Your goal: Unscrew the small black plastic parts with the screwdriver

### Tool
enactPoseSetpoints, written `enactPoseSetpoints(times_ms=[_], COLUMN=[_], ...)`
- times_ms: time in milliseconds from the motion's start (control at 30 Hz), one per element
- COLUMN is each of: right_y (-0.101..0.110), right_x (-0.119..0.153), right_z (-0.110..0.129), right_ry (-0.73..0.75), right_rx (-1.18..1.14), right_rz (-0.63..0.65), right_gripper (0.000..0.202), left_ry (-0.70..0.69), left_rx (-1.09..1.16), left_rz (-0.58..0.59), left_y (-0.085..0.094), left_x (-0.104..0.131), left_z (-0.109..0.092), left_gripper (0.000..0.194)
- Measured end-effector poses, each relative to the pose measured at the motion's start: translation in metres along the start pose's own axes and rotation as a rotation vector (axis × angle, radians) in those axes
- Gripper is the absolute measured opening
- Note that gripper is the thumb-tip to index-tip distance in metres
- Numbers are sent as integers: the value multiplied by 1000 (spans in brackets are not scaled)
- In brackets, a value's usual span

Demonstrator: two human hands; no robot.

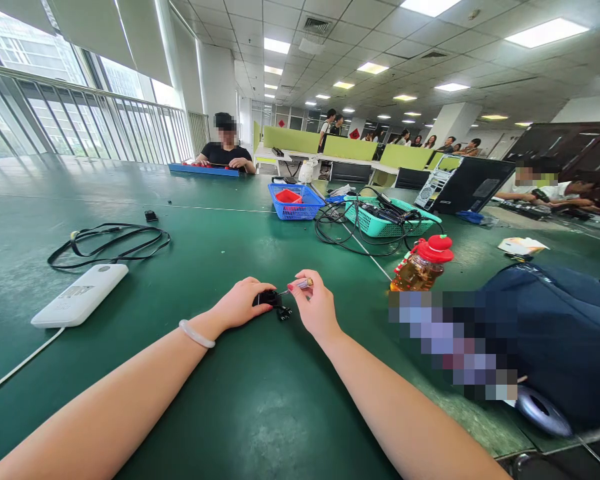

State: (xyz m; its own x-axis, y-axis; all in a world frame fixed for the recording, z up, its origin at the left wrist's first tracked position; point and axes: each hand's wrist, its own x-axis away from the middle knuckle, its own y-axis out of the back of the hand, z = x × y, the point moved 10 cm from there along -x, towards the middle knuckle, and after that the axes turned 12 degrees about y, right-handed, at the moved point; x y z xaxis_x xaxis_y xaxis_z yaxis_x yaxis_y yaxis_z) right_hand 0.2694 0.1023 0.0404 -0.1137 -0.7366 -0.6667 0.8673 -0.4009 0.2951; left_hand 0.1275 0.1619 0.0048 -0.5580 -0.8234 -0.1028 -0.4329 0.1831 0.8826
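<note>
My left hand (243, 303) is closed around a small black device (267, 298) on the green table (180, 387). Its kind cannot be made out. A short bit of black cable or connector (283, 313) hangs at its right side. Between thumb and fingers, my right hand (316, 308) pinches a screwdriver (303, 284) with a clear handle. The thin metal shaft points left, and its tip is at the right edge of the black device. Whether the tip sits in a screw is too small to tell.
A white power bank (80, 297) and a coiled black cable (110, 245) lie at left. Ahead are a blue basket (295, 210), a green basket (375, 225) with cables and a computer case (467, 187). At right stand a red-capped bottle (423, 267) and a dark bag (555, 333). A person (225, 150) sits opposite.
</note>
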Motion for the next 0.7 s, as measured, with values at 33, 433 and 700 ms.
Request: enactPoseSetpoints(times_ms=[33, 433, 700], right_y=[-1, 1, -7], right_x=[0, 1, 4], right_z=[1, 22, 35], right_ry=[1, 126, 247], right_rx=[7, 98, 83], right_rz=[15, 20, 81], right_gripper=[13, 10, 11], left_ry=[-5, -16, -19], left_rx=[4, -16, -23], left_rz=[0, -5, -10], left_y=[0, 2, 3], left_x=[0, 1, 2], left_z=[-1, -3, -6], left_gripper=[41, 39, 39])
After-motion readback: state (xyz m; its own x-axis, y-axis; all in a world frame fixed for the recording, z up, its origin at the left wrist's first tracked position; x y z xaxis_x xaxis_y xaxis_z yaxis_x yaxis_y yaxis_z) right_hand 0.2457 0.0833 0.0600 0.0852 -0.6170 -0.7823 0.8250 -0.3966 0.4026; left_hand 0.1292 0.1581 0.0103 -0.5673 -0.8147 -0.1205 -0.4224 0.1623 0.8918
